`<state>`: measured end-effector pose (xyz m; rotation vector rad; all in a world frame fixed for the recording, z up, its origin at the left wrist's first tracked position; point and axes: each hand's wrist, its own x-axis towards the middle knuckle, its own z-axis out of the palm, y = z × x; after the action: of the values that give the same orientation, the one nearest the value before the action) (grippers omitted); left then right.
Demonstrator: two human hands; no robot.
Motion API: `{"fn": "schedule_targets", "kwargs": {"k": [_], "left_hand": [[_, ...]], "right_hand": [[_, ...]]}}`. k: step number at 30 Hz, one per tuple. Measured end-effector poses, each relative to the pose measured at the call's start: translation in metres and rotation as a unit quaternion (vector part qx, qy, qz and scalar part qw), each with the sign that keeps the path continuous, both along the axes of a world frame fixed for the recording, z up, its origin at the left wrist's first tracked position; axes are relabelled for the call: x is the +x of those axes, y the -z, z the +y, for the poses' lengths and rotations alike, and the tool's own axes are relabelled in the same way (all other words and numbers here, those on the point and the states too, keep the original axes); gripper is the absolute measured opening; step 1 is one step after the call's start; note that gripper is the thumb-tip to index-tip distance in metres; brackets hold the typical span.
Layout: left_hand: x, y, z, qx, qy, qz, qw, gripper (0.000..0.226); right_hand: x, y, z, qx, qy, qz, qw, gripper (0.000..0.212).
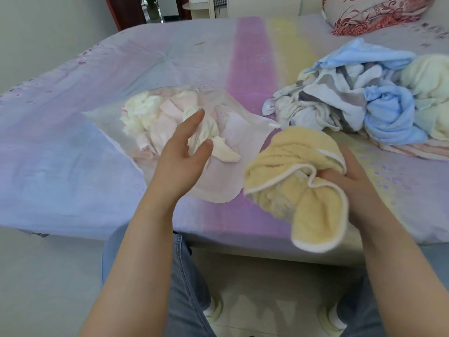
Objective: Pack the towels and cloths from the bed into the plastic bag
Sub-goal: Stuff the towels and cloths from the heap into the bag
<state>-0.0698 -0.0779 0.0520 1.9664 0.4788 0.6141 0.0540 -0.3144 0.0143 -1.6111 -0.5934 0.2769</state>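
A clear plastic bag (pixel 226 188) lies flat on the bed with cream and pale pink cloths (pixel 155 117) inside it. My left hand (pixel 182 156) hovers over the bag's near part, fingers apart and holding nothing. My right hand (pixel 349 176) grips a bunched yellow towel (pixel 296 176) with white edging, just right of the bag and above the bed's front edge. A pile of blue, white-grey and pale yellow towels (pixel 364 98) sits at the right on the bed.
The bed (pixel 73 154) has a lilac sheet with pink and yellow stripes. A red-patterned pillow (pixel 374 13) lies at the far right corner. A folded pink striped cloth (pixel 418 152) lies under the pile. My legs and the tiled floor show below the bed's edge.
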Motion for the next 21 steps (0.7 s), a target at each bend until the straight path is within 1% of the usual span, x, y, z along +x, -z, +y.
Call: {"fn": "schedule_targets", "kwargs": {"k": [1, 3, 5, 6, 7, 8, 9, 10, 11, 12, 13, 14, 15, 17, 18, 19, 20, 21], "left_hand": [[-0.001, -0.002, 0.0, -0.018, 0.003, -0.007, 1.0, 0.048], [-0.004, -0.004, 0.001, -0.051, 0.018, -0.018, 0.998, 0.042], [-0.006, -0.005, 0.0, -0.075, 0.035, -0.025, 0.996, 0.038], [-0.007, -0.005, 0.0, -0.076, 0.04, -0.028, 0.996, 0.037], [-0.007, -0.005, 0.0, -0.071, 0.04, -0.028, 0.996, 0.038], [-0.007, -0.005, 0.0, -0.062, 0.037, -0.028, 0.997, 0.038], [-0.007, -0.005, 0.0, -0.055, 0.033, -0.029, 0.998, 0.038], [-0.006, -0.005, 0.001, -0.053, 0.031, -0.034, 0.998, 0.039], [-0.006, -0.005, 0.003, -0.051, 0.032, -0.038, 0.998, 0.04], [-0.006, -0.003, 0.005, -0.037, 0.03, -0.037, 0.998, 0.042], [-0.005, 0.001, 0.007, -0.008, 0.026, -0.027, 0.999, 0.046], [-0.005, 0.005, 0.01, 0.033, 0.018, -0.012, 0.999, 0.05], [-0.004, 0.01, 0.012, 0.078, 0.007, 0.0, 0.997, 0.054], [-0.002, 0.019, 0.015, 0.156, -0.011, 0.008, 0.988, 0.058], [-0.002, 0.023, 0.016, 0.188, -0.016, 0.011, 0.982, 0.061], [-0.001, 0.027, 0.017, 0.217, -0.019, 0.016, 0.976, 0.064], [-0.001, 0.03, 0.017, 0.242, -0.023, 0.022, 0.97, 0.068], [0.0, 0.033, 0.017, 0.267, -0.026, 0.028, 0.963, 0.071]], "right_hand": [[0.002, -0.008, 0.001, -0.002, -0.024, 0.019, 1.0, 0.037], [0.004, -0.026, 0.011, -0.039, -0.119, 0.059, 0.99, 0.041], [0.005, -0.032, 0.036, -0.081, -0.18, 0.095, 0.976, 0.035], [0.006, -0.03, 0.056, -0.096, -0.182, 0.101, 0.973, 0.029], [0.003, -0.027, 0.076, -0.095, -0.163, 0.096, 0.977, 0.026], [0.001, -0.022, 0.098, -0.091, -0.125, 0.08, 0.985, 0.03], [-0.002, -0.012, 0.116, -0.086, -0.091, 0.063, 0.99, 0.042], [-0.007, -0.003, 0.132, -0.096, -0.06, 0.045, 0.993, 0.063], [-0.012, 0.007, 0.142, -0.132, -0.041, 0.025, 0.99, 0.085], [-0.018, 0.02, 0.147, -0.18, -0.033, -0.01, 0.983, 0.097], [-0.025, 0.031, 0.147, -0.22, -0.025, -0.064, 0.973, 0.098], [-0.029, 0.041, 0.144, -0.244, -0.006, -0.116, 0.963, 0.094], [-0.035, 0.046, 0.139, -0.249, 0.031, -0.162, 0.954, 0.087], [-0.038, 0.059, 0.131, -0.194, 0.131, -0.22, 0.947, 0.066], [-0.04, 0.062, 0.128, -0.15, 0.165, -0.228, 0.948, 0.053], [-0.043, 0.066, 0.125, -0.111, 0.175, -0.233, 0.95, 0.041], [-0.046, 0.07, 0.123, -0.083, 0.163, -0.242, 0.953, 0.033], [-0.05, 0.074, 0.121, -0.069, 0.131, -0.252, 0.956, 0.031]]}}
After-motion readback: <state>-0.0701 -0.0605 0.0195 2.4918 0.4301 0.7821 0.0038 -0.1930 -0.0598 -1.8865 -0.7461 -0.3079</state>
